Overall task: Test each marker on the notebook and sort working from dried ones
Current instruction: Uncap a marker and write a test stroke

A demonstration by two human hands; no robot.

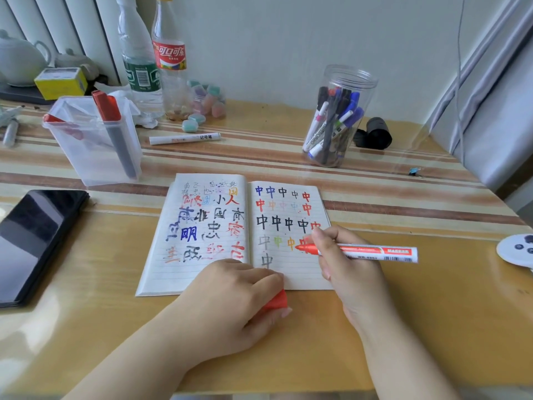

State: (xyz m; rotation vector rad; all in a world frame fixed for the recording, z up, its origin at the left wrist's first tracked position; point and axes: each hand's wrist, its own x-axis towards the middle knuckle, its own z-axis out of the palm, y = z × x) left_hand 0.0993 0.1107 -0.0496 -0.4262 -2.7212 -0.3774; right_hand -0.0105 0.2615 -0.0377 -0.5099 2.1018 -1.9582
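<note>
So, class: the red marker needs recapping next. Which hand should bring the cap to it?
Left. The left hand already grips the red cap at the notebook's lower edge, while the right hand holds the red marker.

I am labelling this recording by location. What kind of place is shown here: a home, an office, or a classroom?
Most likely a home desk or table set against a wall. A teapot stands at the back left, drink bottles beside it, and a phone lies near the open notebook.

Bare table [403, 327] right of notebook [202, 272] — jar [337, 119], tub [95, 157] flank the far side.
</note>
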